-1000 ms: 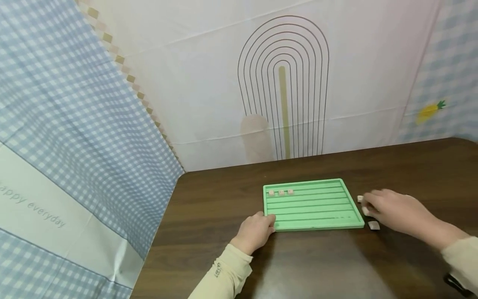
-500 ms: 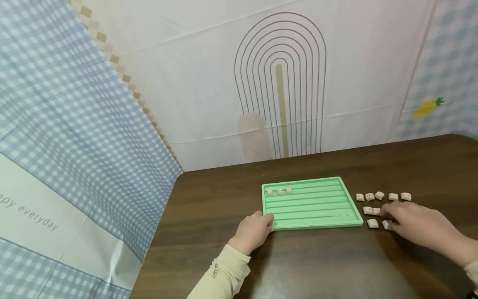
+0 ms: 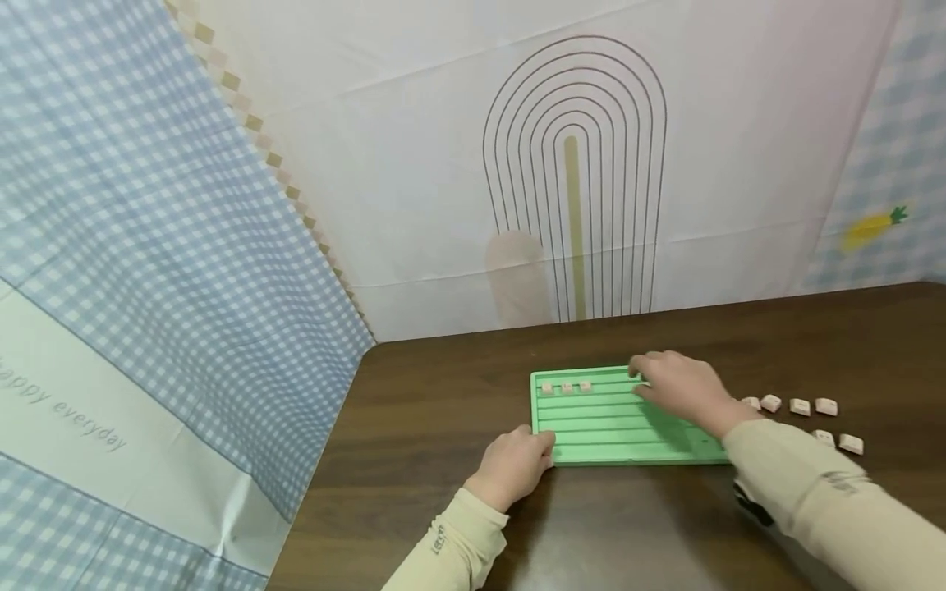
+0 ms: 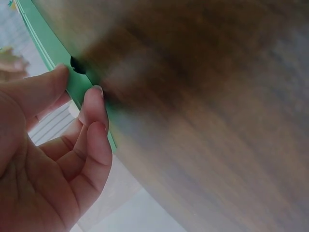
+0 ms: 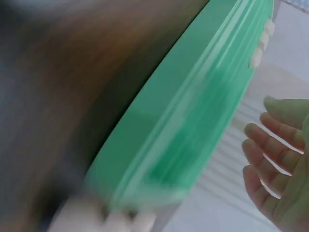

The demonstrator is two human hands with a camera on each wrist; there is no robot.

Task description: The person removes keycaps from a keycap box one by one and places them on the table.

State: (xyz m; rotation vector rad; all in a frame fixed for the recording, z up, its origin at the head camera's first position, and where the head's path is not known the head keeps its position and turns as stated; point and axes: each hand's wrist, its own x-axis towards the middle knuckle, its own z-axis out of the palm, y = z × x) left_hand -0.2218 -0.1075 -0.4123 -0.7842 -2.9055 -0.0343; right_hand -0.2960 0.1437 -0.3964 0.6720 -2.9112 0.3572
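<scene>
A green ridged tray lies on the table, with three pale keycaps in a row at its far left. My left hand grips the tray's near left corner. In the left wrist view, its thumb and fingers pinch the tray's side wall. Over the tray's far right part is my right hand, thumb and fingers apart. The right wrist view shows the right hand's fingers loosely bent with nothing seen between them. My right forearm hides the tray's near right corner and some of the loose keycaps.
Several loose keycaps lie right of the tray, two of them nearer the front, including one keycap at the far right. Behind the table's back edge hangs a white cloth with an arch print; a blue checked cloth hangs at left.
My right hand first went rightward among the loose keycaps, then swung left and away to over the tray. The left hand keeps its hold on the corner. The head view has shifted slightly.
</scene>
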